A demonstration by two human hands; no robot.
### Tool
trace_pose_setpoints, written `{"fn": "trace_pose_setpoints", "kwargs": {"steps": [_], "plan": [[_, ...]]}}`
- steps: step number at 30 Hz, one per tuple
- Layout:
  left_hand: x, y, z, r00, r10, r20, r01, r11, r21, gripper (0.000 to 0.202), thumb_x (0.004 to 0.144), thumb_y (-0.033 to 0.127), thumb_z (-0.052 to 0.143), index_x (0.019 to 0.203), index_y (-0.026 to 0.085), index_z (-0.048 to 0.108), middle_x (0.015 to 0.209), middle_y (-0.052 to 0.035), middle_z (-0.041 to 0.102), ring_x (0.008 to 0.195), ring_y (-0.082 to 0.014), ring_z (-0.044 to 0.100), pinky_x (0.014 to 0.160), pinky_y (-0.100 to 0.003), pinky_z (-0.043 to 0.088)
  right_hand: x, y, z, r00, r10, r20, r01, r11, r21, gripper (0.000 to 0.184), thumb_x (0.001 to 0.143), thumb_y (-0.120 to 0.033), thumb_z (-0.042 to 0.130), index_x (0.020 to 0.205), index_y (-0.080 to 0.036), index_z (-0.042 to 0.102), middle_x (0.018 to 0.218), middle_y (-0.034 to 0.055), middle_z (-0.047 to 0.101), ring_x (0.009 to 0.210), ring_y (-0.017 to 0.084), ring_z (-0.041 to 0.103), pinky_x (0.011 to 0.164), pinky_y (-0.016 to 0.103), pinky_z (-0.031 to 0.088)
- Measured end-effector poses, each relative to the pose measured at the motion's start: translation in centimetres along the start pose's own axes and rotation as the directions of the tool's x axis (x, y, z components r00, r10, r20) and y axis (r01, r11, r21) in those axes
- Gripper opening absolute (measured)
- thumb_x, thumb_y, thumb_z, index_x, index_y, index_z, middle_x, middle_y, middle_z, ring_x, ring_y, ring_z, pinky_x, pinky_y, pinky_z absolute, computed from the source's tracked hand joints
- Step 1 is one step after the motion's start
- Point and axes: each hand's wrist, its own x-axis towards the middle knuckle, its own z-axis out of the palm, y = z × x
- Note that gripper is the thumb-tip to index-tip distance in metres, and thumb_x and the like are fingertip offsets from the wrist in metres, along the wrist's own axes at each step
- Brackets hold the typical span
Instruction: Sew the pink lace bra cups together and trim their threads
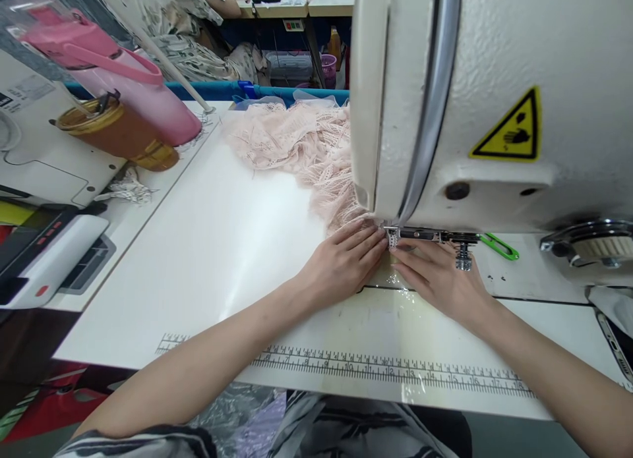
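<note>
Pale pink lace fabric [284, 138] lies bunched on the white sewing table, narrowing toward the needle area of a sewing machine [494, 62]. My left hand [349, 257] rests flat, fingers stretched out over the near end of the lace, just left of the presser foot [392, 236]. On the right side of the foot is my right hand [440, 277], its fingers extended toward it and partly behind a metal guide attachment [440, 235]. A small strip of lace shows between the fingertips. The machine head hides the lace's right part.
A pink bottle [133, 89] and a brown cup [116, 132] stand at left, near a black-and-white device [49, 257]. Green thread snips [499, 246] lie right of the foot. A printed ruler [395, 369] runs along the front edge. Another person's sleeve [182, 3] appears behind.
</note>
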Motion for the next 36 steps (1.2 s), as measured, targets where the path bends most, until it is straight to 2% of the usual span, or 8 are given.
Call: {"fn": "trace_pose_setpoints", "kwargs": {"steps": [5, 13, 17, 27, 31, 36], "plan": [[0.0, 0.0, -0.1, 1.0, -0.011, -0.001, 0.011, 1.0, -0.006, 0.03, 0.095, 0.023, 0.049, 0.118, 0.008, 0.063, 0.123, -0.0108, 0.066, 0.119, -0.0223, 0.06, 0.108, -0.04, 0.046, 0.0, 0.2, 0.2, 0.999, -0.008, 0.048, 0.005, 0.998, 0.057, 0.022, 0.094, -0.032, 0.056, 0.111, -0.025, 0.067, 0.118, -0.0009, 0.069, 0.083, 0.014, 0.066, 0.075, 0.032, 0.042], [0.0, 0.0, 0.0, 0.998, -0.059, 0.036, 0.061, 0.997, -0.04, 0.032, 0.095, 0.024, 0.048, 0.118, 0.008, 0.064, 0.124, -0.0123, 0.065, 0.122, -0.0238, 0.058, 0.108, -0.042, 0.045, -0.4, 0.1, 0.8, 0.994, 0.05, 0.095, -0.055, 0.997, 0.047, 0.026, 0.095, -0.036, 0.053, 0.116, -0.028, 0.066, 0.119, 0.0019, 0.067, 0.087, 0.018, 0.065, 0.072, 0.033, 0.043], [0.2, 0.0, -0.1, 0.997, -0.06, 0.039, 0.061, 0.998, -0.032, 0.033, 0.095, 0.024, 0.048, 0.118, 0.006, 0.063, 0.123, -0.0142, 0.065, 0.121, -0.0254, 0.059, 0.107, -0.043, 0.046, -0.4, 0.0, 1.0, 0.996, 0.032, 0.082, -0.033, 0.999, 0.013, 0.028, 0.095, -0.035, 0.052, 0.118, -0.027, 0.065, 0.118, 0.0031, 0.067, 0.085, 0.019, 0.063, 0.075, 0.034, 0.044], [0.4, 0.0, -0.1, 0.995, -0.059, 0.08, 0.061, 0.998, -0.014, 0.036, 0.094, 0.025, 0.047, 0.119, 0.005, 0.062, 0.125, -0.0163, 0.064, 0.118, -0.0275, 0.06, 0.106, -0.046, 0.046, 0.6, -0.4, 0.5, 1.0, -0.01, -0.001, 0.01, 0.995, -0.099, 0.028, 0.095, -0.033, 0.051, 0.111, -0.019, 0.069, 0.093, 0.0073, 0.071, 0.079, 0.02, 0.063, 0.08, 0.036, 0.045], [0.4, 0.0, -0.1, 0.995, -0.067, 0.074, 0.068, 0.997, -0.018, 0.034, 0.094, 0.026, 0.046, 0.118, 0.007, 0.063, 0.124, -0.0155, 0.065, 0.12, -0.0274, 0.059, 0.106, -0.046, 0.045, 0.7, -0.3, 0.5, 0.999, -0.012, 0.044, 0.015, 0.998, -0.067, 0.033, 0.097, -0.034, 0.047, 0.115, -0.017, 0.068, 0.095, 0.0102, 0.07, 0.092, 0.025, 0.063, 0.082, 0.037, 0.045], [0.6, 0.1, -0.2, 0.996, -0.071, 0.054, 0.07, 0.997, 0.014, 0.032, 0.093, 0.026, 0.048, 0.114, 0.007, 0.065, 0.124, -0.0146, 0.065, 0.117, -0.0277, 0.061, 0.105, -0.044, 0.046, 0.6, -0.1, 0.3, 1.0, 0.003, 0.029, -0.001, 0.997, -0.076, 0.03, 0.096, -0.034, 0.049, 0.111, -0.017, 0.069, 0.091, 0.009, 0.071, 0.093, 0.024, 0.062, 0.087, 0.038, 0.044]]}}
